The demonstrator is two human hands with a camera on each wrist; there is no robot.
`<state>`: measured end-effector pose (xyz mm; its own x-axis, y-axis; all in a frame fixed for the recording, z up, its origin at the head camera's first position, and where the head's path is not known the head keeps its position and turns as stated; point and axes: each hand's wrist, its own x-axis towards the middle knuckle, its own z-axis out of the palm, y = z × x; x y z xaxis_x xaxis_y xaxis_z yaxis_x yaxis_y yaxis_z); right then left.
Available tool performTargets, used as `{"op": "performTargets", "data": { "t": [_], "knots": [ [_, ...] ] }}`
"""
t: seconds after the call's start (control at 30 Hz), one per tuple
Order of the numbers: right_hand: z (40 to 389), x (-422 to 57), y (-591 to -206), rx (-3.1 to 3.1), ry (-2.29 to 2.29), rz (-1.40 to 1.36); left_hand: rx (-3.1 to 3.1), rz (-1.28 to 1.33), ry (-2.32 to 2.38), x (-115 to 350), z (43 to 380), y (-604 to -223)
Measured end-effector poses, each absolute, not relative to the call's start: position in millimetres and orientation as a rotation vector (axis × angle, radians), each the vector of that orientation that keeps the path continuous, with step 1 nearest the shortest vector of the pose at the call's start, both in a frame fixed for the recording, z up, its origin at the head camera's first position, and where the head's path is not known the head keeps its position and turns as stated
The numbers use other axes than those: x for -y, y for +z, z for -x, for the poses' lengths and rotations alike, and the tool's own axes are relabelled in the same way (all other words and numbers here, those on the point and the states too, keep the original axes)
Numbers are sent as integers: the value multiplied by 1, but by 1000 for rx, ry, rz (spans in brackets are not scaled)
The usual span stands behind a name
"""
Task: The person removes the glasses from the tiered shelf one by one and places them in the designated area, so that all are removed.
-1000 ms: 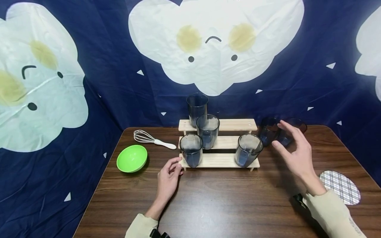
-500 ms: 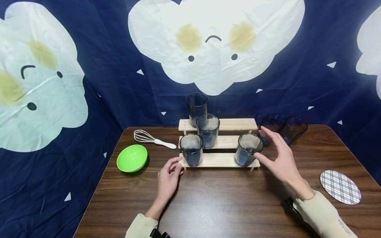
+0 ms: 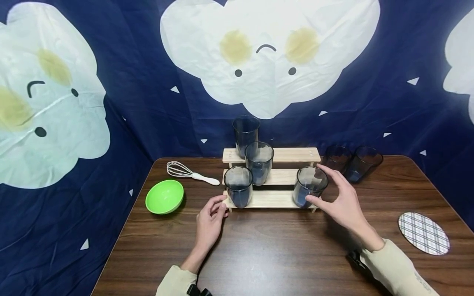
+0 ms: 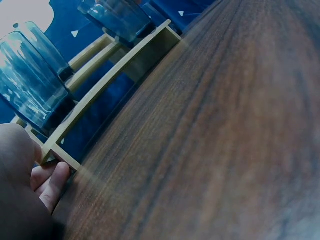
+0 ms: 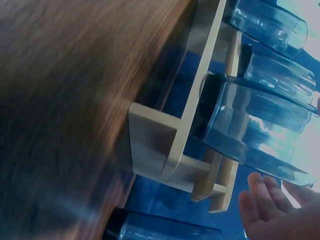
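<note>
A three-tier wooden rack (image 3: 274,200) bears several smoky grey drinking glasses. On its bottom tier stand a left glass (image 3: 238,189) and a right glass (image 3: 305,187); another glass (image 3: 260,164) is on the middle tier and one more (image 3: 246,133) on the top tier, all upright. My left hand (image 3: 210,224) grips the rack's front left end, its fingers curled at the end support in the left wrist view. Around the bottom-right glass my right hand (image 3: 344,203) is spread, thumb in front and fingers behind. Whether they touch the glass I cannot tell.
Two more glasses (image 3: 364,164) (image 3: 336,158) stand right of the rack near the back edge. A green bowl (image 3: 164,197) and a white whisk (image 3: 192,173) lie on the left. On the right lies a checked oval mat (image 3: 424,233). Blue cloth (image 3: 200,119) hangs behind the table.
My right hand has moved left and toward the front, from beside the two back glasses to the bottom-right glass on the rack. The left hand has stayed put.
</note>
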<state>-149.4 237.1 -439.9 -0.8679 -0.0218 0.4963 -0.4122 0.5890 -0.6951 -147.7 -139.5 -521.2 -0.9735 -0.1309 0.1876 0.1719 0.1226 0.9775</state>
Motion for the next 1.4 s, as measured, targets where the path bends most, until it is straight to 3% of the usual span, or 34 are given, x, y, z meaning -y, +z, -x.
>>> {"op": "performTargets", "data": {
  "t": [0.73, 1.0, 1.4],
  "knots": [
    [145, -230, -436, 2252, 1418, -244, 2122, 138, -1896, 140, 150, -530],
    [142, -243, -421, 2150, 1436, -257, 2161, 12, -1965, 140, 148, -524],
    [140, -284, -393, 1977, 1502, -277, 2165, 50, -1921, 140, 149, -526]
  ]
}}
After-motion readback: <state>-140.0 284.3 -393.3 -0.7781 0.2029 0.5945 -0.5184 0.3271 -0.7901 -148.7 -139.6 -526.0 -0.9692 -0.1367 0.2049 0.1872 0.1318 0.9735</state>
